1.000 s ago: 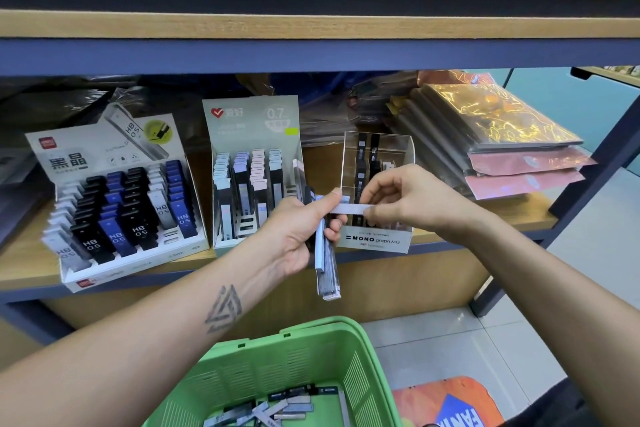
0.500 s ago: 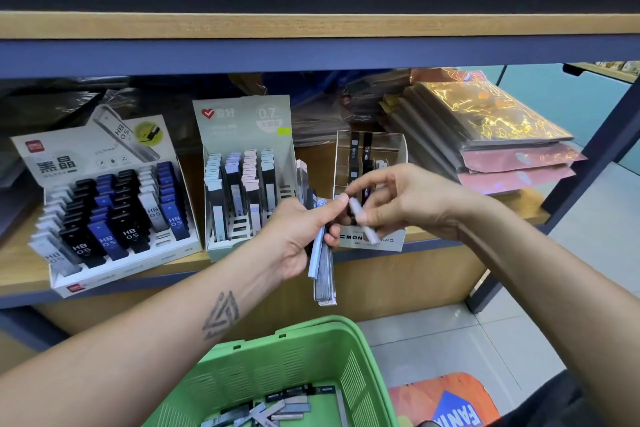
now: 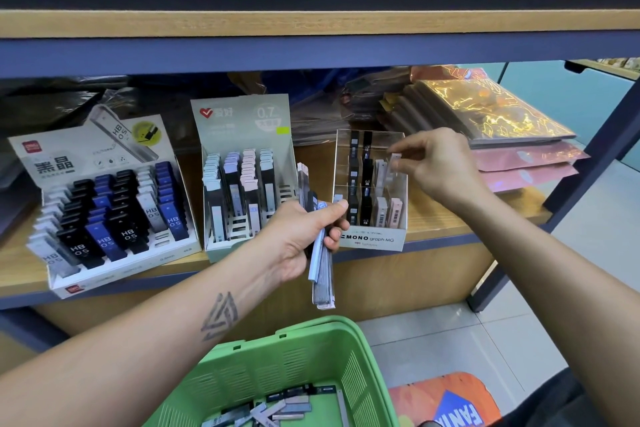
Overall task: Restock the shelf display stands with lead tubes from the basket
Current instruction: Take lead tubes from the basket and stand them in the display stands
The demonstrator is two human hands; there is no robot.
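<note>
My left hand grips a bundle of lead tubes that hangs in front of the shelf edge. My right hand pinches one pale lead tube by its top, upright inside the right side of the clear MONO display stand. Black, grey and pink tubes stand in that case. Left of it stands the grey-green 0.7 display stand, and further left the white HB 0.5 display stand. Below, the green basket holds several loose tubes.
A stack of shiny plastic-wrapped packs lies on the shelf to the right of the clear case. A wooden upper shelf overhangs the stands. A blue shelf post stands at the right, and tiled floor lies below.
My right hand drew one tube from the bundle in my left hand and carried it up and right into the clear case. My left hand stayed put with the bundle.
</note>
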